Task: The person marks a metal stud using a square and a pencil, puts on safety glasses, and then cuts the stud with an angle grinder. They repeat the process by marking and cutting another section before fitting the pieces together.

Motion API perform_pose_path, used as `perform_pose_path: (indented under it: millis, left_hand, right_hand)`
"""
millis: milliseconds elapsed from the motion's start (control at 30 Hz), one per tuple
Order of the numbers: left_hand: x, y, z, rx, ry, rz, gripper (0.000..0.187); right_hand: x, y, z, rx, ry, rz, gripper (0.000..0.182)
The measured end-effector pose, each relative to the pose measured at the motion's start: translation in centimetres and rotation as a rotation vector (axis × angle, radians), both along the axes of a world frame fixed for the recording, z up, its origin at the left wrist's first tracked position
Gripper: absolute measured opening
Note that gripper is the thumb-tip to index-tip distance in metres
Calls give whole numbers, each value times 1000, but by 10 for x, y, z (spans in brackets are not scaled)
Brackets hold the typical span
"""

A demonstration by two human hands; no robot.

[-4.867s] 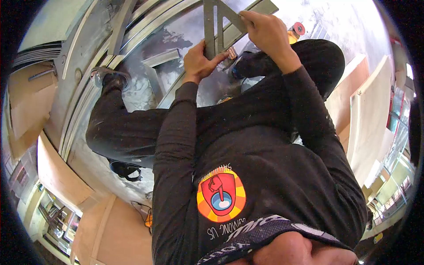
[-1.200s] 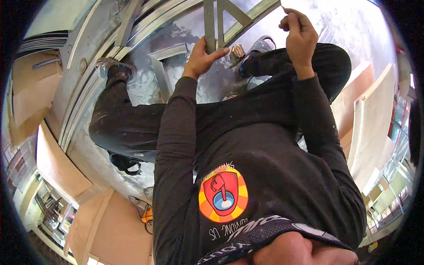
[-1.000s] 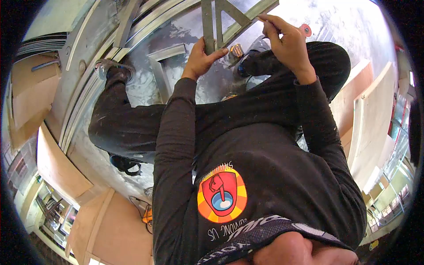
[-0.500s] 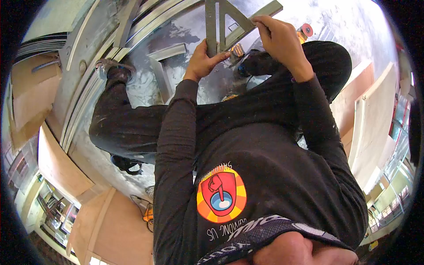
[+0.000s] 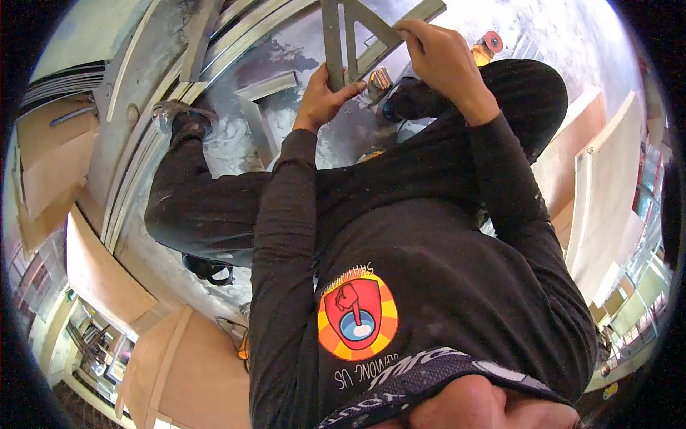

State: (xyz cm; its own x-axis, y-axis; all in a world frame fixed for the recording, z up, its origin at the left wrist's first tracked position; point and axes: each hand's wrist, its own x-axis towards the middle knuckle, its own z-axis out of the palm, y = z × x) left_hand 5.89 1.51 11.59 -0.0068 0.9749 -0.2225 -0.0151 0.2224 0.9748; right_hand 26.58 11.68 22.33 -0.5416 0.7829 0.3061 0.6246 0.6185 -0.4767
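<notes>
A grey metal triangular frame point(image 5: 332, 46) of flat bars, one reaching past the triangle to the upper right, is held up at the top of the head view. My left hand point(image 5: 323, 102) is closed round its lower left corner, the thumb lying along the near edge. At the right-hand corner my right hand point(image 5: 449, 70) has its fingers curled against the bar, knuckles up; their tips are partly hidden. Under the frame, a yellow-and-black tool part point(image 5: 379, 81) shows by my foot. An angle grinder point(image 5: 488, 46) with a red disc lies beyond my right knee.
An L-shaped pair of metal bars point(image 5: 266, 87) lies on the dusty floor point(image 5: 236, 146) between my legs. Long metal profiles point(image 5: 128, 168) run along the left. Wooden panels point(image 5: 604, 171) stand at right, with a large board point(image 5: 193, 372) and cardboard point(image 5: 57, 154) at left.
The frame and both hands have shifted slightly left and up in view. Both hands keep their hold.
</notes>
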Motion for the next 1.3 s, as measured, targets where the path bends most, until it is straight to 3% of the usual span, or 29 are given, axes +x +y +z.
perform_pose_path:
  millis: [33,100,133,200,233,333,367,500,567,800,967,1100,1167,1300]
  left_hand:
    - [-1,-1,0,-33,25,1,62]
    - [-5,1,1,-64,46,4,63]
    - [-10,2,1,-75,98,7,64]
    - [-11,2,1,-91,150,3,65]
    - [-10,3,-3,-71,98,26,66]
    - [-6,-2,-10,-28,96,35,67]
    - [-5,-3,-10,-3,140,32,67]
    - [-4,-5,-6,16,249,11,66]
    - [-2,-6,-11,6,212,9,65]
    - [-13,-6,-14,50,205,-18,62]
    - [-13,-10,0,-53,3,-13,57]
    - [-13,-8,4,-87,4,-74,57]
    - [-10,-7,6,-33,71,-120,58]
    - [-8,-8,3,21,87,-123,58]
  right_hand:
    - [4,-2,1,1,3,5,14]
    - [21,-7,5,-87,-382,19,18]
    - [24,-6,3,-87,-384,19,18]
    - [28,-7,-1,-189,-109,-86,23]
    - [25,-4,5,-398,-34,-210,27]
    - [15,16,-11,-462,138,-347,38]
    - [14,20,-8,-768,238,-403,45]
    - [5,30,-3,-829,79,-558,53]
    - [1,27,-10,-751,332,-556,56]
    - [3,31,-27,-820,545,-528,42]
    - [16,33,-53,-951,891,-290,37]
    - [26,39,-65,-1021,988,-243,32]
    - [32,44,-73,-1092,1053,-112,29]
    - [31,43,-75,-1036,1048,-235,28]
